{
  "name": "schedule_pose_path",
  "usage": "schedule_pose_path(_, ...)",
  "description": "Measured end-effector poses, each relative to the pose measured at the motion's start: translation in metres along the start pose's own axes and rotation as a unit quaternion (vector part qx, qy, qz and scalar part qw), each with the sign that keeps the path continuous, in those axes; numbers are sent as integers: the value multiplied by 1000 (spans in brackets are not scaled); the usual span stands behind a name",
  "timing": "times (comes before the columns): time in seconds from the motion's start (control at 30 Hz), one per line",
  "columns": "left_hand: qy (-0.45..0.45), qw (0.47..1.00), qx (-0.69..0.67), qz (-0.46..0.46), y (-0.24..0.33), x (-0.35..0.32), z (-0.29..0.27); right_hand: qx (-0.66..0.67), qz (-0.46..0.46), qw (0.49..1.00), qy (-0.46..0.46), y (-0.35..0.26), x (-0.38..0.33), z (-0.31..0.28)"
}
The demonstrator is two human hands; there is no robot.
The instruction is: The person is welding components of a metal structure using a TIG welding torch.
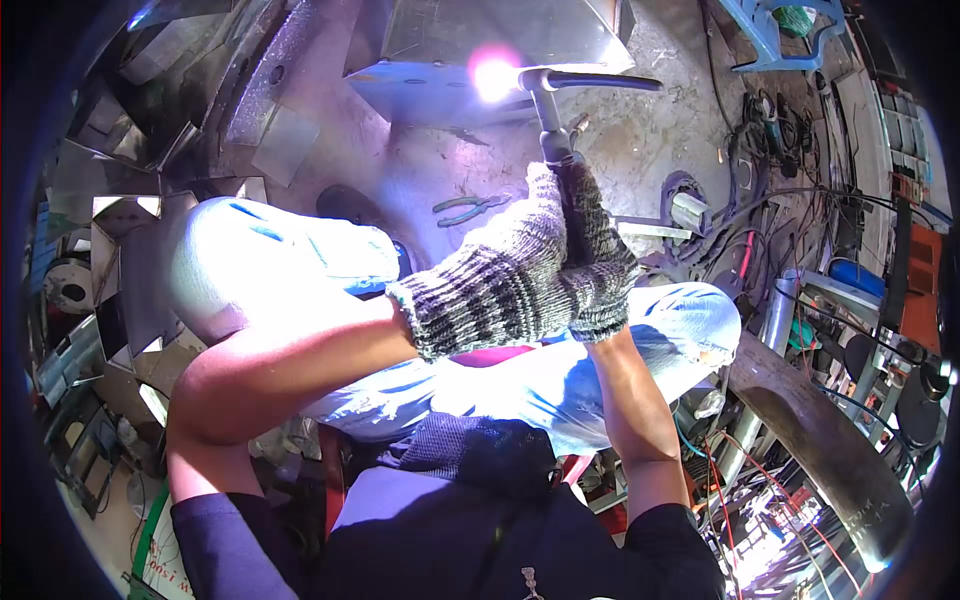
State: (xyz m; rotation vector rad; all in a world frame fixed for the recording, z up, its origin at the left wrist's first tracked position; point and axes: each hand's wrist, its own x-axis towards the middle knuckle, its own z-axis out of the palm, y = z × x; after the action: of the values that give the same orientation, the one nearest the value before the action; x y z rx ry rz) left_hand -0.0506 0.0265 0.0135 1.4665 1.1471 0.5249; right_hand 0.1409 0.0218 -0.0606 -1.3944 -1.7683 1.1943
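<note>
A TIG welding torch (548, 112) stands up from my two gloved hands, its long dark back cap pointing right. At its head a bright arc (494, 80) glows white and pink against the edge of a sheet-metal box (430, 90). My left hand (500, 270), in a grey-and-black knitted glove, is closed at the torch handle, thumb side up. Pressed against it, my right hand (600, 240) in a matching glove is also closed around the handle. Most fingertips are hidden behind the gloves.
Green-handled pliers (468, 208) lie on the concrete floor beyond my left hand. Metal offcuts (285, 150) are on the left. Cables (770, 200), a short metal block (690, 212) and a large curved pipe (820, 450) lie on the right. A blue plastic stool (790, 40) stands at the far right.
</note>
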Motion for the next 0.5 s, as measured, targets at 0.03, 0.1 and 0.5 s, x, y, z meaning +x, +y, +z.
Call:
schedule_pose_path(0.03,-24,998,-61,-21,0,0,-1,-5,0,1000,-8,1,-1,-2)
schedule_pose_path(0.1,-37,998,-55,-4,0,0,-2,-21,-11,1000,-8,3,-1,-1)
schedule_pose_path(0.5,8,996,-12,-92,-18,10,21,3,-10,1000,19,5,-2,5)
